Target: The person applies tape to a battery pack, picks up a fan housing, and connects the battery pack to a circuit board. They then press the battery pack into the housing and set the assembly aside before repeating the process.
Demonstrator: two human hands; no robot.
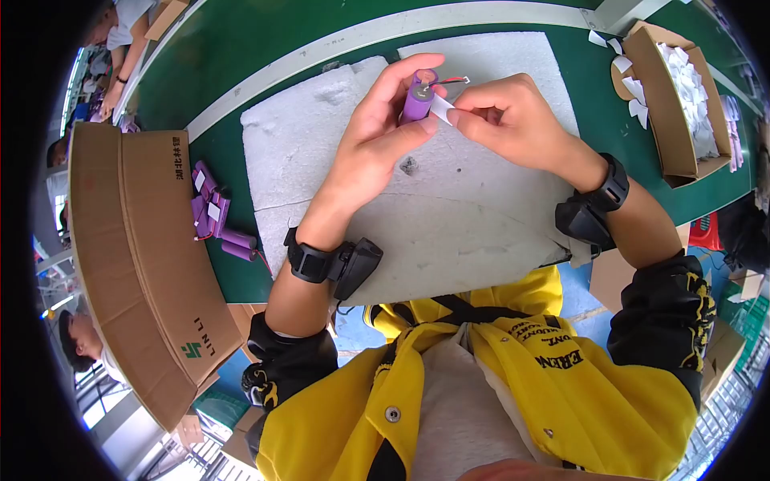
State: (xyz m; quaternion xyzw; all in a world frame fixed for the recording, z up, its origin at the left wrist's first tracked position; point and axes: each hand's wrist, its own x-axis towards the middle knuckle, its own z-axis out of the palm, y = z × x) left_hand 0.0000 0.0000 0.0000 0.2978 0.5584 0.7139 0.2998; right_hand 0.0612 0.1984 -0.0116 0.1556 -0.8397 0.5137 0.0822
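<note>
One purple cylindrical cell pack (pixel 417 106), apparently paired, held at twelve o'clock above a pale foam sheet (pixel 481 192), ends facing up, wrapped in the left hand (pixel 365 152); from its top, a thin wire lead (pixel 451 80), white-tipped, pointing toward three. Pinched between right hand (pixel 513 120) thumb and fingers: a small white rectangular slip (pixel 442 111), just beside the purple wall, contact or gap impossible to tell. Step in hand, seemingly: lining up slip with pack. Called for next, probably: steady left hold, slip square, lead clear. Between two and three, white slips (pixel 690 96) heaped in an open brown cardboard box (pixel 654 88); between eight and nine, more purple cylinders (pixel 210 204) on a green tabletop (pixel 601 96).
</note>
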